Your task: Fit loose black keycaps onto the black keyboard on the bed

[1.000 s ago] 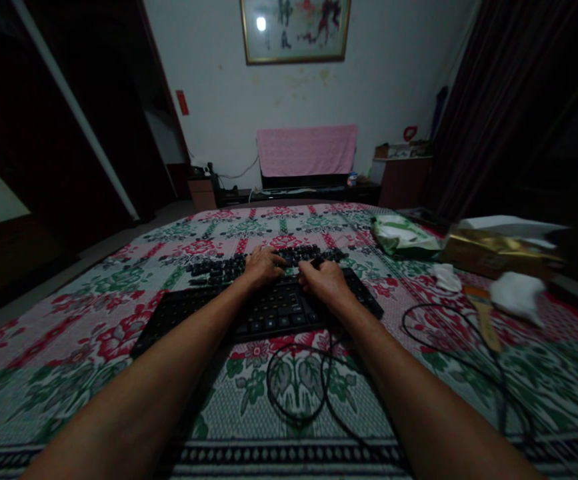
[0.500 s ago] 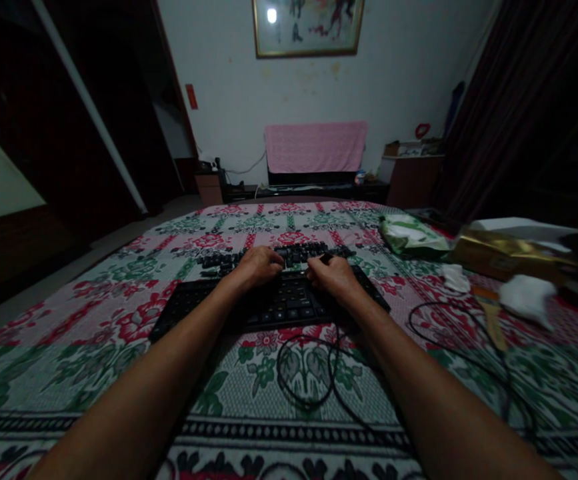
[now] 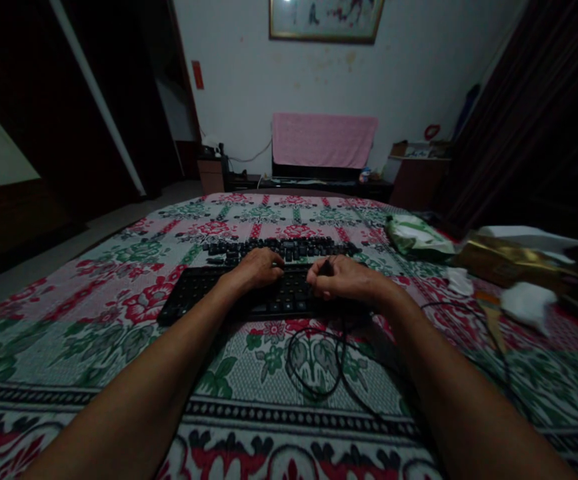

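Note:
A black keyboard (image 3: pixel 196 293) lies across the tablecloth, with many of its positions bare of keycaps and some keycaps fitted in its lower right part. My left hand (image 3: pixel 256 268) rests over the keyboard's far middle, thumb and fingers apart, the other fingertips hidden. My right hand (image 3: pixel 341 277) is closed in a pinch above the keyboard's right part. A small dark object (image 3: pixel 327 268) shows between its fingers, too dim to name. Loose black keycaps (image 3: pixel 289 248) lie in rows just beyond the keyboard.
A black cable (image 3: pixel 313 393) loops in front of the keyboard and runs right. On the right lie a brush (image 3: pixel 491 320), crumpled white tissues (image 3: pixel 529 303), a green wipes pack (image 3: pixel 419 237) and a gold box (image 3: pixel 513 260). A patterned cloth (image 3: pixel 249 413) covers the table.
My right hand has turned, its wrist swinging out to the right, with the dark object still in its fingers. My left hand stays on the keyboard. The view has shifted slightly.

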`<state>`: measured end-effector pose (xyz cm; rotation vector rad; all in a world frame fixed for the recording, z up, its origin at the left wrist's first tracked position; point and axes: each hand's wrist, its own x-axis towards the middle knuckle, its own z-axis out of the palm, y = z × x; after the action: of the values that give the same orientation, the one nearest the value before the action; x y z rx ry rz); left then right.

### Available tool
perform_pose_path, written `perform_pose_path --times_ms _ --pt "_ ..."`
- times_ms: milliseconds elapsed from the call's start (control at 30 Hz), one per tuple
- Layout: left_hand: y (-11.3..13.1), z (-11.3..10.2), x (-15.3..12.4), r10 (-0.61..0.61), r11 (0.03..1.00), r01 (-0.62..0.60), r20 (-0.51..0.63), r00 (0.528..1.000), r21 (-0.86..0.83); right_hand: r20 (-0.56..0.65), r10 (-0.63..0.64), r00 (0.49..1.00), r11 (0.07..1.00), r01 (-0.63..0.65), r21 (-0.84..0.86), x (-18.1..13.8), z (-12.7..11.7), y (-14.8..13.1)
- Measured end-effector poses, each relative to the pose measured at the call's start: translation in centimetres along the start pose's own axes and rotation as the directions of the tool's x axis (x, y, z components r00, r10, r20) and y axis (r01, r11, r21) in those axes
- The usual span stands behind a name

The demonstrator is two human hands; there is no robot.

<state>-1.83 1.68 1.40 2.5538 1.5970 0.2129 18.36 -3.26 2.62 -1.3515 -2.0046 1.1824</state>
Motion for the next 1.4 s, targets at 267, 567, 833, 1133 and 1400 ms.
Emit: perform_pose_path --times_ms 267,567,833,1133,1400 --pt "0.1 0.2 -0.2 0.015 1.0 -0.015 0.002 1.0 -0.023 0.025 -0.032 0.999 0.998 0.034 -0.059 0.2 0.8 -0.1" --pt "0.6 0.0 -0.5 -0.002 1.0 0.001 0.021 1.0 0.024 -0.063 -0.047 0.997 0.956 0.026 -0.293 0.1 1.3 -0.5" --pt "0.7 -0.1 -0.5 0.001 1.0 -0.002 0.031 1.0 0.031 -0.026 -0.027 0.999 0.956 0.018 -0.294 -0.1 1.3 -0.9" --pt "0.7 -1.1 -1.4 0.114 0.982 -0.071 0.246 0.963 -0.177 0.04 -0.107 0.993 0.889 0.113 -0.443 -0.3 0.7 -1.7" --pt "2.0 -0.6 -2.1 0.064 0.998 -0.064 0.335 0.94 -0.011 0.014 -0.09 0.996 0.895 0.087 -0.438 -0.2 0.7 -1.5"
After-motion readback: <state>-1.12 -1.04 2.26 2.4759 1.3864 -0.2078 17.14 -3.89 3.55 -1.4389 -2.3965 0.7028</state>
